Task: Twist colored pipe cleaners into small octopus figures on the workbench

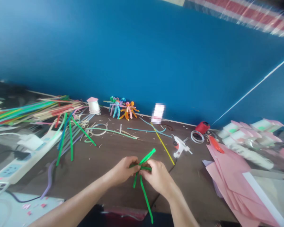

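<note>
Both hands meet over the near edge of a brown table point(104, 157). My left hand point(123, 170) and my right hand point(157, 176) are closed in pinches on a bundle of green pipe cleaners point(143, 171). One green end sticks up and to the right above the fingers; two other ends hang down below them, the longest reaching toward my lap. The stems cross between my fingertips.
Loose pipe cleaners and straws point(38, 110) lie at the left, beside a white power strip point(19, 160). Small pipe-cleaner figures point(123, 108) stand by the blue wall. A white glue gun point(181, 146), tape rolls point(197, 136) and pink paper sheets point(229, 176) sit to the right.
</note>
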### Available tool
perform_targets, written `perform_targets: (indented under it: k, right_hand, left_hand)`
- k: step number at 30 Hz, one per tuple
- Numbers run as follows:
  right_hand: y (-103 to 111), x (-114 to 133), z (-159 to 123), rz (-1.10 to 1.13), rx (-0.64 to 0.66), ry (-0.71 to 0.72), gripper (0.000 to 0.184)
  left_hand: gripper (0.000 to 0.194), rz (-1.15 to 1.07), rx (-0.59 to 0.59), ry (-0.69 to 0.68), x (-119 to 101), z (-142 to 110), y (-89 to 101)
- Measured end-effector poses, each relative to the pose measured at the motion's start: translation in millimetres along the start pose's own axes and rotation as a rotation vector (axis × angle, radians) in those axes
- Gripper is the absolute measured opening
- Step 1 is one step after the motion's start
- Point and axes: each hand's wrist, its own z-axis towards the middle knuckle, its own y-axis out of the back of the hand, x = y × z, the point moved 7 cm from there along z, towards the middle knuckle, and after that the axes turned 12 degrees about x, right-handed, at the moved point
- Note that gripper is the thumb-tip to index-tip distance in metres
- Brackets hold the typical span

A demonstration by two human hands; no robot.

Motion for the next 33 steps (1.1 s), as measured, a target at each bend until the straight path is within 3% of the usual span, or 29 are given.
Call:
perform_targets:
  k: [5, 10, 16, 22, 30, 33]
  right_hand:
    - [28.2, 35.6, -13.0, -0.276, -0.070, 0.014, 0.010]
    - [49.3, 72.8, -29.4, -0.489, -0.109, 0.096, 0.010]
    - [44.4, 62.4, -27.6, -0.578, -0.220, -0.075, 0.005]
    - [27.3, 30.0, -18.6, -0.371, -0.195, -0.173, 0.016]
    - [-3.9, 1.3, -4.5, 0.505, -0.072, -0.064, 0.023]
    - [-7.9, -4.5, -1.6, 0.617, -0.121, -0.054, 0.023]
  left_hand:
    - [0.020, -0.244, 0.044, -0.094, -24.8, -8.0, -4.7]
    - [0.023, -0.340, 0.041, -0.167, -54.2, -21.5, -4.2]
    - [0.023, -0.435, -0.050, -0.245, -55.4, -23.5, -7.5]
    - [0.019, -0.433, -0.087, -0.252, -32.3, -14.5, -7.8]
    - [0.019, -0.225, -0.159, -0.278, -11.8, -13.0, 1.1]
    - [0.020, -0.171, -0.206, -0.236, -7.9, -13.0, 3.4]
